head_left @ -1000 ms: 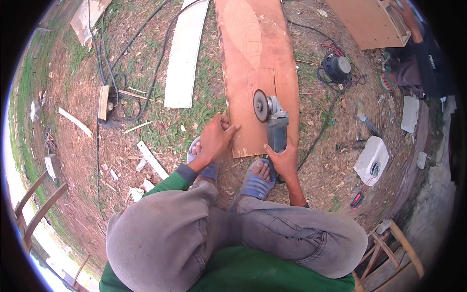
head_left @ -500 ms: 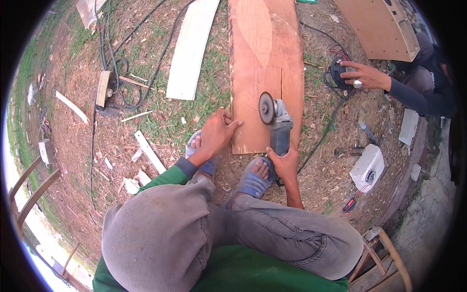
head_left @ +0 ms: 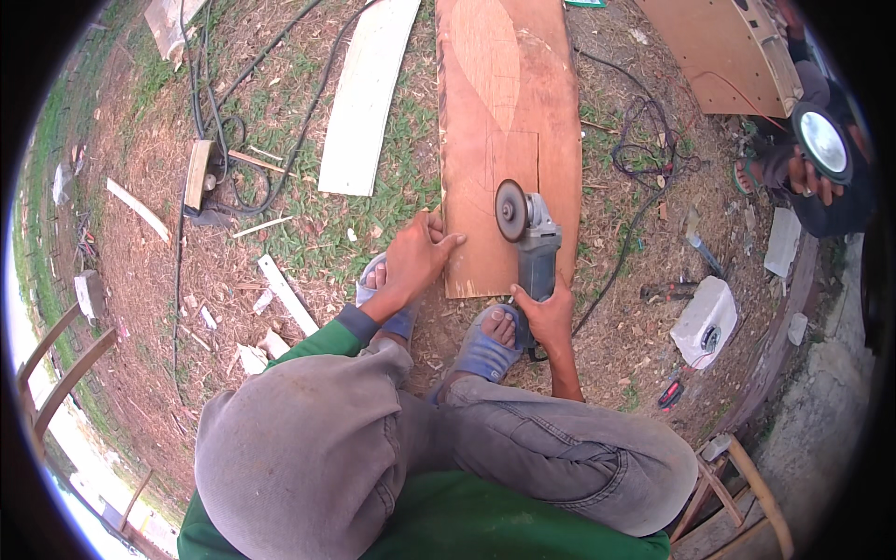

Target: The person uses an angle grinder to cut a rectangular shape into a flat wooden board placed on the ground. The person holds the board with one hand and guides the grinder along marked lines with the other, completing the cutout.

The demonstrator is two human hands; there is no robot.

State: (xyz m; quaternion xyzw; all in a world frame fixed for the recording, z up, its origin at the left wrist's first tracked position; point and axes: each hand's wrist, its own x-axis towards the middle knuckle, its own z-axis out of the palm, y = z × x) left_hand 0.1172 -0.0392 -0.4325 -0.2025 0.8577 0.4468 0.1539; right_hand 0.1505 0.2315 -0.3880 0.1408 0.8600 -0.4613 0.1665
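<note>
A long reddish-brown wooden board (head_left: 476, 219) runs away from my feet, with a pale leaf-shaped patch and a straight dark slit on its face. My right hand (head_left: 549, 315) is wrapped round the body of an angle grinder (head_left: 539, 252). Its round disc (head_left: 511, 211) stands tilted above the board's near half, and whether the disc touches wood I cannot tell. My left hand (head_left: 420, 254) pinches the board's left edge near its close end, thumb on top and fingers curled at the side.
A pale plank (head_left: 367, 103) lies left of the board. Cables (head_left: 644, 210) cross the ground on both sides. At right, a co-worker holds a round speaker (head_left: 823, 143) beside a wooden box (head_left: 719, 61). A white block (head_left: 705, 322) and a screwdriver (head_left: 670, 394) lie nearer.
The co-worker has lifted the round speaker off the ground and drawn it to the right, its pale face now showing. My hands and the angle grinder have hardly moved.
</note>
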